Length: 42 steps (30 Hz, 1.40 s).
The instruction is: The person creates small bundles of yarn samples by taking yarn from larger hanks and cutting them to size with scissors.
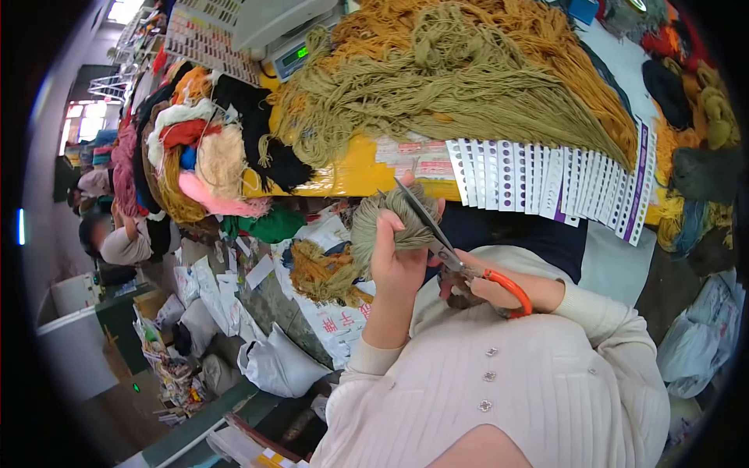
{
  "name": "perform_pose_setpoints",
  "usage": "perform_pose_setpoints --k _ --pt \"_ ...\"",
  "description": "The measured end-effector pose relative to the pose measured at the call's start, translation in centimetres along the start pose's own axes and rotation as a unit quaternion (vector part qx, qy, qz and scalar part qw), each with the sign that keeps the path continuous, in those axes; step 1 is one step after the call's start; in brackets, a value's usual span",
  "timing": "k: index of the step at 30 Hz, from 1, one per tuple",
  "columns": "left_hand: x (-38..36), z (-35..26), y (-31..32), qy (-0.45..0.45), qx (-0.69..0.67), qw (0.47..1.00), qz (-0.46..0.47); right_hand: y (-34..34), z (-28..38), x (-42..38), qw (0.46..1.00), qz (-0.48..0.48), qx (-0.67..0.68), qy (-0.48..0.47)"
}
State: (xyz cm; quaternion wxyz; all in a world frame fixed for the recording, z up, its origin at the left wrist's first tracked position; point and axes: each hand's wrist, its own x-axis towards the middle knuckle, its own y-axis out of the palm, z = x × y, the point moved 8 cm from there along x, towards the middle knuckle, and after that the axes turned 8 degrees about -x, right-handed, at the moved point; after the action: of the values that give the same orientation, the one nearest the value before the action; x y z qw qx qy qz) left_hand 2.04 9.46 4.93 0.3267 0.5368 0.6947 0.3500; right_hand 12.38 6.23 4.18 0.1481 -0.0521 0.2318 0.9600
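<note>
In front of my chest, my left hand (395,261) is closed around a grey-green skein of yarn (368,234), thumb up along its side. My right hand (477,290) grips a pair of scissors (449,256) with orange handles (509,288). One dark blade (417,207) lies across the front of the skein, pointing up and left. Part of the skein is hidden behind the blades and my fingers. Beyond both hands, a large heap of olive yarn (437,101) covers the yellow table (347,175).
Rows of white cards (515,175) line the table edge. A digital scale (292,56) stands behind; coloured yarn bundles (222,160) are piled left. Below lie a tangle of brown yarn (321,273) and a white sack (282,363). Another person (125,242) is at far left.
</note>
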Motion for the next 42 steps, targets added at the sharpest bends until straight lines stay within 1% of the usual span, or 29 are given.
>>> perform_pose_setpoints --k 2,4,5,7,10,13,16,19,21,23,25,28,30,32,34,35,37,38,40,42 --pt "0.2 0.1 0.4 0.013 0.022 1.000 0.016 -0.3 0.2 -0.2 0.999 -0.029 0.014 -0.005" --pt "0.2 0.1 0.5 0.015 0.002 1.000 -0.027 -0.6 0.3 -0.2 0.997 -0.071 0.010 0.006" --pt "0.2 0.0 0.5 0.019 -0.008 0.999 -0.048 -0.8 0.1 -0.1 0.997 -0.074 -0.028 0.018" --pt "0.3 0.1 0.4 0.031 -0.042 0.997 -0.053 -1.5 -0.5 0.1 0.990 -0.083 -0.105 0.043" --pt "0.2 0.8 0.3 0.029 -0.081 0.994 -0.071 -2.0 0.1 -0.2 0.972 -0.120 -0.203 -0.016" --pt "0.2 1.6 -0.1 0.008 -0.082 0.993 -0.080 -2.2 -1.0 -0.6 0.986 -0.121 -0.112 -0.006" --pt "0.4 2.5 -0.4 -0.015 -0.067 0.995 -0.070 -2.2 -0.7 -1.3 0.989 -0.126 -0.074 -0.021" --pt "0.5 3.3 -0.2 -0.027 -0.060 0.996 -0.064 -2.3 -0.9 -2.0 0.993 -0.113 -0.026 0.010" --pt "0.3 3.8 0.0 -0.022 -0.052 0.996 -0.071 -2.2 -1.3 -2.5 0.994 -0.096 0.041 0.025" --pt "0.5 3.9 0.7 -0.004 -0.038 0.996 -0.075 -2.3 -1.6 -2.7 0.992 -0.074 0.092 0.035" --pt "0.4 4.4 0.9 -0.021 -0.049 0.997 -0.060 -2.2 -1.8 -3.1 0.989 -0.049 0.132 0.041" --pt "0.4 5.0 1.5 -0.041 -0.048 0.997 -0.040 -2.1 -1.6 -3.9 0.969 -0.034 0.242 0.046" --pt "0.6 5.2 1.6 -0.048 -0.050 0.997 -0.041 -2.2 -1.3 -3.9 0.964 -0.040 0.260 0.044" --pt "1.4 4.7 1.4 -0.050 -0.061 0.995 -0.057 -2.3 -1.2 -3.8 0.962 -0.041 0.268 0.042" --pt "2.5 3.6 1.0 -0.023 -0.086 0.995 -0.039 -2.3 -1.3 -3.2 0.963 -0.032 0.265 0.041" --pt "2.9 3.0 0.9 -0.008 -0.097 0.995 -0.031 -2.1 -0.9 -2.9 0.969 -0.027 0.242 0.043" --pt "3.5 1.9 0.9 0.005 -0.068 0.997 -0.036 -1.8 0.5 -2.2 0.980 -0.018 0.194 0.046" --pt "3.7 1.5 0.8 0.011 -0.054 0.998 -0.038 -1.9 0.9 -1.8 0.987 -0.034 0.152 0.046" --pt "4.1 1.4 0.7 0.005 -0.081 0.996 -0.036 -2.2 1.7 -1.3 0.994 -0.065 0.069 0.047" --pt "4.5 1.1 0.5 0.000 -0.103 0.994 -0.033 -2.5 1.7 -0.9 0.987 -0.092 0.072 0.108"
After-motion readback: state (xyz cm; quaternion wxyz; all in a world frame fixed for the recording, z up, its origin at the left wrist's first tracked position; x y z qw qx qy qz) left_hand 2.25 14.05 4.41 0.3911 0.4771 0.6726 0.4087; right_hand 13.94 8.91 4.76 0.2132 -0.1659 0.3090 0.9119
